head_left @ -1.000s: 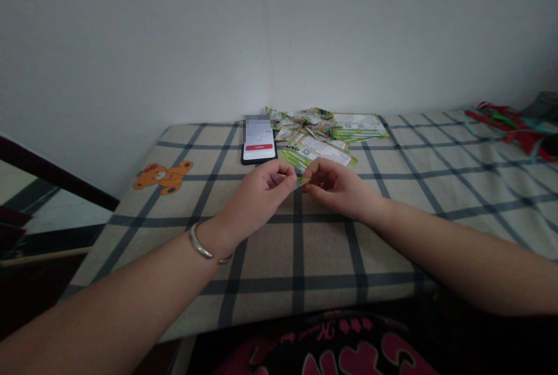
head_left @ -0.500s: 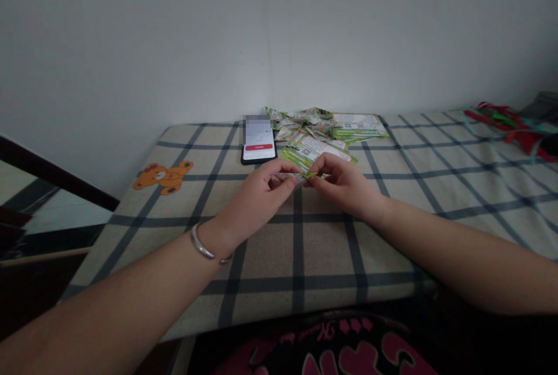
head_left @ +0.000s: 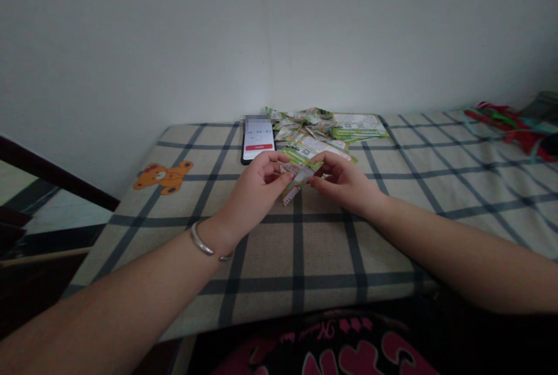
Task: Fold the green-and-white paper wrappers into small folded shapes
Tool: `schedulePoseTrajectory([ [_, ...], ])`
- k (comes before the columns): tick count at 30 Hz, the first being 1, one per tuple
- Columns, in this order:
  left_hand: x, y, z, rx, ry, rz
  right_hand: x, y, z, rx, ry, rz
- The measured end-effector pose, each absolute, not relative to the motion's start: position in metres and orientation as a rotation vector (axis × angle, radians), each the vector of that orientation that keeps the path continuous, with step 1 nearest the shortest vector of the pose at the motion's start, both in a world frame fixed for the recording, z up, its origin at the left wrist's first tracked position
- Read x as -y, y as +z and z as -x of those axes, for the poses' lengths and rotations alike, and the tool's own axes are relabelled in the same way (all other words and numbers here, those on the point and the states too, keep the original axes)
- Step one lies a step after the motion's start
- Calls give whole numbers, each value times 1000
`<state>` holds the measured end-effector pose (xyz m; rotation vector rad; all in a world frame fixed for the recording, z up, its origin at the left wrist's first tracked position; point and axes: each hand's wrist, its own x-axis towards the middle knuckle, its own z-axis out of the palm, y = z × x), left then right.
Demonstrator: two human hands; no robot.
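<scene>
Between my two hands is a small folded piece of printed paper (head_left: 301,176), green and white with a pointed lower end. My left hand (head_left: 265,180) pinches its left side with thumb and fingers, and a silver bangle sits on that wrist. On the other side, my right hand (head_left: 342,183) grips the paper's right edge between thumb and forefinger. Just beyond my fingers lie flat printed leaflets (head_left: 320,147). Behind them is a heap of folded paper pieces (head_left: 305,121) in the same green and white print.
A phone (head_left: 258,142) with a lit timer screen lies left of the papers. More flat leaflets (head_left: 360,125) rest by the wall. An orange bear cutout (head_left: 163,178) is at the left of the checked tablecloth (head_left: 279,247). Red and green items (head_left: 505,122) lie far right.
The paper in my hands has been turned and opened out, so a wider face and a pointed lower end now show. My hands have stayed in nearly the same place.
</scene>
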<state>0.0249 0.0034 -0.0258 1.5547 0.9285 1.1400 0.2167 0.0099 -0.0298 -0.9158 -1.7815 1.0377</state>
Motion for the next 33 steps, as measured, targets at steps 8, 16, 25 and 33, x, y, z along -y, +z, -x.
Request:
schedulePoseTrajectory([
  [8,-6,-30,-24,-940,1095,-1568,-10,-32,-215,1784,1081,849],
  [16,-5,-29,-25,-988,1107,-1585,-11,-34,-215,1742,1238,757],
  [25,3,-24,-26,-1018,1049,-1773,-11,-33,-216,1791,1105,833],
  [33,4,-29,-26,-991,1001,-1791,-6,-29,-216,1859,916,902],
])
